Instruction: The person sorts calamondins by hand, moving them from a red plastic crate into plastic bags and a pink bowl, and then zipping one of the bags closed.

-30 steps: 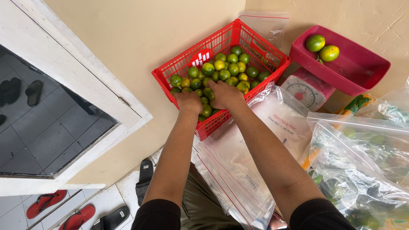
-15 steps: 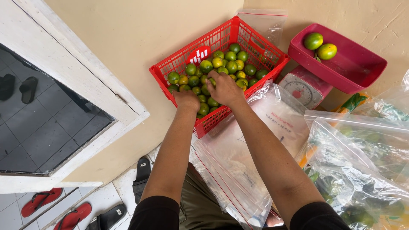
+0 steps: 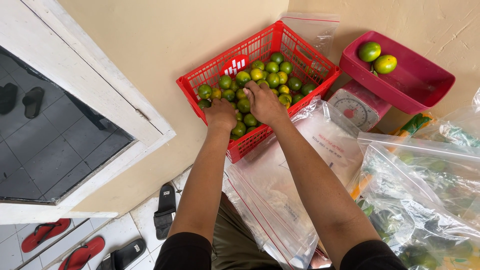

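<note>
Both hands reach into the red basket (image 3: 300, 50), sorting through green citrus fruits (image 3: 272, 80): left hand (image 3: 221, 114) curls over some, right hand (image 3: 263, 102) lies spread; neither grip's hold shows. Scale tray (image 3: 425, 82) sits right of the basket.
</note>
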